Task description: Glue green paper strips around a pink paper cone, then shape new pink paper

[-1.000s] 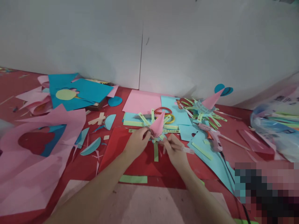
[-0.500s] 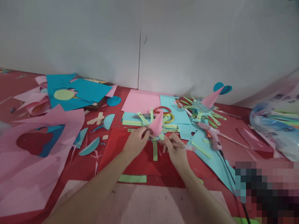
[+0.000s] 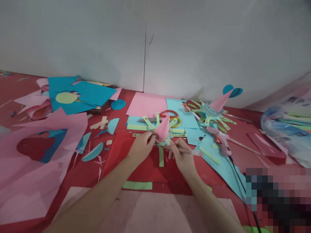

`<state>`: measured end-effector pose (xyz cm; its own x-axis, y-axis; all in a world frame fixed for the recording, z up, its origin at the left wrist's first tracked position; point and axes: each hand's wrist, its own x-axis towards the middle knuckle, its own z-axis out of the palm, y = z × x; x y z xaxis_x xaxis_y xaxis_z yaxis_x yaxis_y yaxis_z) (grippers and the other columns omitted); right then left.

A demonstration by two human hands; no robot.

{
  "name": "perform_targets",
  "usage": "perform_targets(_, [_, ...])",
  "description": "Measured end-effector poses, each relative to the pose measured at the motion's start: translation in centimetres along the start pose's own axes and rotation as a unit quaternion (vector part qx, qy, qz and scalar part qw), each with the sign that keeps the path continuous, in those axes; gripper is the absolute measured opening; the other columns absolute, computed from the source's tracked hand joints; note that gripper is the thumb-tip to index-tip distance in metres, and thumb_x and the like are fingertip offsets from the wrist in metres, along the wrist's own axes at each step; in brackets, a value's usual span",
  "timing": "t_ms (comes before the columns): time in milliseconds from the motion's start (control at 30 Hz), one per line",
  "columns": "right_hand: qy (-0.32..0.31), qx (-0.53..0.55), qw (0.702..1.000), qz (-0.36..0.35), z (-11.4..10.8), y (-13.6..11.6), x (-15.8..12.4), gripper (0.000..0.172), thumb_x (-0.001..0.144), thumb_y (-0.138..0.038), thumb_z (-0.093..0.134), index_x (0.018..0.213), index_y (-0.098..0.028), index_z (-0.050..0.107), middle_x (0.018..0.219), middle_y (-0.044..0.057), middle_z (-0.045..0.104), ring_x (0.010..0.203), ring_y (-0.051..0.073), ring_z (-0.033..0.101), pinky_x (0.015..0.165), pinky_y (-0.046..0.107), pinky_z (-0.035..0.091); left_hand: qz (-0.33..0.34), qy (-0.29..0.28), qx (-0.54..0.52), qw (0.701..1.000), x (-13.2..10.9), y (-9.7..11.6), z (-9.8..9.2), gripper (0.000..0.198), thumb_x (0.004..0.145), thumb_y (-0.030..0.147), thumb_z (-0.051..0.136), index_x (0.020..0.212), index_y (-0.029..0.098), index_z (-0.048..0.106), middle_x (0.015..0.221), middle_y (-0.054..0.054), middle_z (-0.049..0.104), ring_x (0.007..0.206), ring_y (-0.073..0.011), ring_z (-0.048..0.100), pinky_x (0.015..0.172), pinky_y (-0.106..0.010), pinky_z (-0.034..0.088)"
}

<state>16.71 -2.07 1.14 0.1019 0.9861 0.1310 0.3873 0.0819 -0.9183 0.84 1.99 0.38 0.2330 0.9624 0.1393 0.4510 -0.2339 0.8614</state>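
The left hand [image 3: 141, 147] pinches the bottom edge of the pink paper cone [image 3: 163, 127], fingers closed on it. Just beside it, the right hand [image 3: 182, 156] has its fingers wrapped round a thin clear stick [image 3: 195, 152]. The cone stands pointy end up on flat green paper strips [image 3: 161, 157]. A smooth red sheet [image 3: 116, 155] lies under both hands, bare on the near side. 1 glue gun [image 3: 223, 143] lies to the right, well apart.
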Motion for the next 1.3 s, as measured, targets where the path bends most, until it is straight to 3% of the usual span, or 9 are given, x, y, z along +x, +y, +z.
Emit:
perform_targets(233, [-0.003,-0.021,0.999,-0.026,-0.03,0.24,0.06,0.034,0.084,-0.037,0.048,0.055,-0.023,0.038,0.043,-0.006,0.046,0.043,0.012,0.048,0.052,0.024,0.039,0.0,-0.002,0.0,1.0,-0.01,-0.09,0.07,0.02,0.085,0.024,0.035,0.078,0.021,0.054,0.078,0.0,0.067,0.076,-0.0155,0.062,0.07,-0.025,0.043])
perform_targets(700, [-0.034,0.01,0.999,0.007,0.19,0.76,0.13,0.028,0.083,-0.037,0.05,0.061,-0.023,0.038,0.044,-0.006,0.051,0.044,0.013,0.051,0.054,0.025,0.041,0.0,-0.003,-0.005,1.0,-0.02,0.2,-0.1,0.019,0.085,0.023,0.035,0.08,0.02,0.054,0.075,0.0,0.067,0.074,-0.0155,0.062,0.07,-0.026,0.044])
perform_targets(1300, [-0.03,-0.001,1.0,-0.006,0.15,0.56,0.11,0.031,0.082,-0.036,0.05,0.058,-0.023,0.036,0.041,-0.006,0.05,0.042,0.011,0.048,0.052,0.024,0.042,-0.001,-0.007,-0.008,1.0,-0.02,0.18,-0.06,0.019,0.085,0.024,0.035,0.078,0.02,0.053,0.076,0.0,0.067,0.074,-0.0156,0.063,0.07,-0.026,0.044])
